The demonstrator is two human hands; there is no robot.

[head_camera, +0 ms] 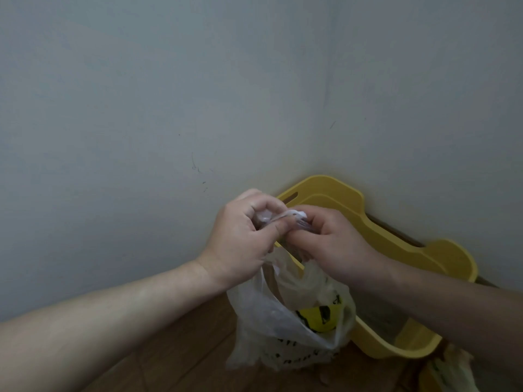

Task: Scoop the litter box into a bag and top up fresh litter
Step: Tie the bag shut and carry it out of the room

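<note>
Bag [285, 329] hangs from both hands, before the litter box [396, 244] in the wall corner

I count two hands, my left hand [243, 241] and my right hand [331, 244]. Between them there is one plastic bag [263, 326], with one yellow patch [317, 318] on it. There is one yellow litter box [450, 258], with one slot [290, 197] showing in its rim. Two walls meet behind it. One crumpled pale thing [452, 369] shows at bottom right; I cannot tell what.
</note>
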